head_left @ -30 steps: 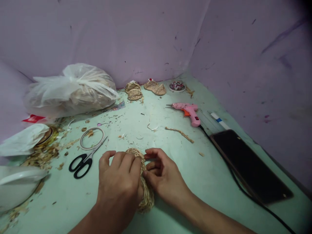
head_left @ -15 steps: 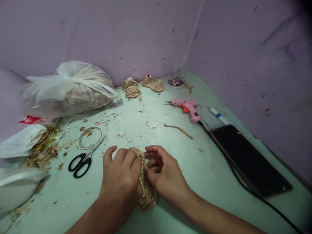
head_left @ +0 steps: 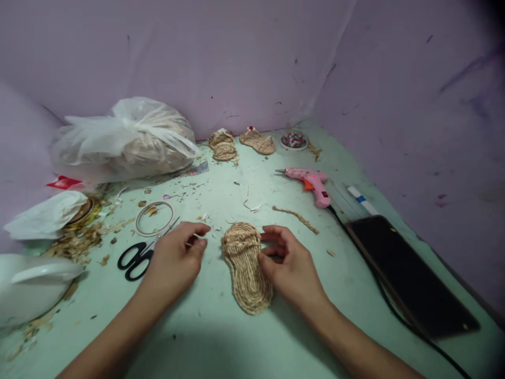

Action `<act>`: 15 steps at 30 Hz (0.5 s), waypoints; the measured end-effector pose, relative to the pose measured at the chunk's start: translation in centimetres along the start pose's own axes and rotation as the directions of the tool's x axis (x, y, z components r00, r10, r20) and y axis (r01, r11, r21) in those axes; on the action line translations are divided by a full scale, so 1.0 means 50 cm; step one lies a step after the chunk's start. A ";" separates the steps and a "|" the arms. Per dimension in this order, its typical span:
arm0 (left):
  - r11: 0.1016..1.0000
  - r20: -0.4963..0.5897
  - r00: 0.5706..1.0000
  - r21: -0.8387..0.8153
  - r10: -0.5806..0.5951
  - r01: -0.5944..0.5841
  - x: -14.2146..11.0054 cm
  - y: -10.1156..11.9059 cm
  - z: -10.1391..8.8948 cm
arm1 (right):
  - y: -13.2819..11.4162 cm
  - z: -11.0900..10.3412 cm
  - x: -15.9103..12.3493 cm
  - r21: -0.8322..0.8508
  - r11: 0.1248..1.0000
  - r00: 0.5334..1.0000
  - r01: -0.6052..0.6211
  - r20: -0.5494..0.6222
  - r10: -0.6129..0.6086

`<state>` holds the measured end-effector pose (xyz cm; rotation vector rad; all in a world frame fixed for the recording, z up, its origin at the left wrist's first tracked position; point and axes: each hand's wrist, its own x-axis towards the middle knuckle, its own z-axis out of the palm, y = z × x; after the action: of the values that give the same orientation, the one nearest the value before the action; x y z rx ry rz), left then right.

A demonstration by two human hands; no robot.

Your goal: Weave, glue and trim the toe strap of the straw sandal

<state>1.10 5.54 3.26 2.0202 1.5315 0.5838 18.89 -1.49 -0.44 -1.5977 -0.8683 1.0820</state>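
Observation:
A woven straw slipper (head_left: 250,273) with a braided strap across its toe end sits in the middle of the table, toe pointing away from me. My right hand (head_left: 290,263) is at its right edge, with thumb and curled fingers gripping the side near the strap. To the left, apart from the slipper, my left hand (head_left: 179,258) holds nothing, its thumb and forefinger spread. Black-handled scissors (head_left: 136,261) lie beside that hand, their blades partly hidden behind it.
A pink glue gun (head_left: 310,181) with a black cord and a dark phone (head_left: 410,273) lie to the right. A tape roll (head_left: 139,221), straw scraps and a tied plastic bag (head_left: 126,142) are leftward. Small slippers (head_left: 258,141) and a bead dish (head_left: 294,141) stand at the back.
My left hand has let go of the slipper and moved left toward the scissors, so the slipper's top shows. My right hand stays at its right edge. The view has shifted slightly.

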 end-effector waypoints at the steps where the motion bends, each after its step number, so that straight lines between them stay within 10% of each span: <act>1: 0.990 0.091 0.991 -0.083 -0.102 0.110 0.003 -0.003 0.010 | 0.001 -0.006 -0.001 -0.126 0.991 0.999 0.042 -0.006 -0.043; 5: 0.915 0.129 0.963 -0.305 -0.237 0.265 -0.006 0.001 0.046 | 0.000 -0.024 -0.005 -0.530 0.828 0.977 0.182 0.002 -0.214; 10: 0.904 0.036 0.985 -0.393 -0.167 0.168 -0.035 0.005 0.067 | -0.004 -0.024 -0.003 -0.393 0.772 0.861 0.499 0.125 -0.493; 15: 0.943 -0.062 0.996 -0.325 0.058 -0.075 -0.052 -0.005 0.080 | 0.003 -0.016 0.010 -0.362 0.753 0.835 0.550 0.201 -0.513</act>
<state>2.73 2.49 -0.01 1.8176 1.2982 0.8630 19.83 -1.32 -0.60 -1.4832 -1.5831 0.5800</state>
